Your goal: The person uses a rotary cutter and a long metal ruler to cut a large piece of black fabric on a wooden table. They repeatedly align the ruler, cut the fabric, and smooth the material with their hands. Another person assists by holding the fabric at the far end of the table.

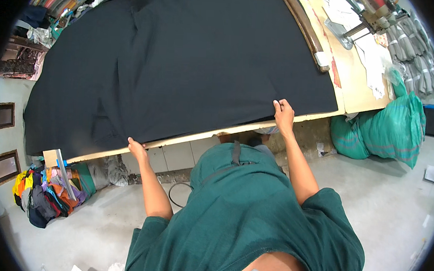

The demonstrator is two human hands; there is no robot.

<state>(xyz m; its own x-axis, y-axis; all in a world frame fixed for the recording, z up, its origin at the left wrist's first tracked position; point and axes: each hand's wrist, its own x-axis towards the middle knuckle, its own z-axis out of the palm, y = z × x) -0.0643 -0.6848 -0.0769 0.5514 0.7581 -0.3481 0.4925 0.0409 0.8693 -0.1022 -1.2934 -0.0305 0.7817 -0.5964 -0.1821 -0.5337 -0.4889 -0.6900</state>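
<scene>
A large sheet of black fabric (197,55) covers the pale tabletop (364,85), with folds and creases in its left half. My left hand (137,148) holds the fabric at the table's front edge, left of centre. Further right, my right hand (283,115) pinches the fabric close to that same edge, higher in the picture. A long wooden bar (305,29) with a white piece near its end lies along the fabric's right side.
A metal machine (363,22) and papers stand at top right, beside bundled grey fabric (413,58). Green sacks (388,133) sit below the table's right end. A pile of coloured cloth (46,199) lies at lower left, near a metal bar (66,176) at the table's corner.
</scene>
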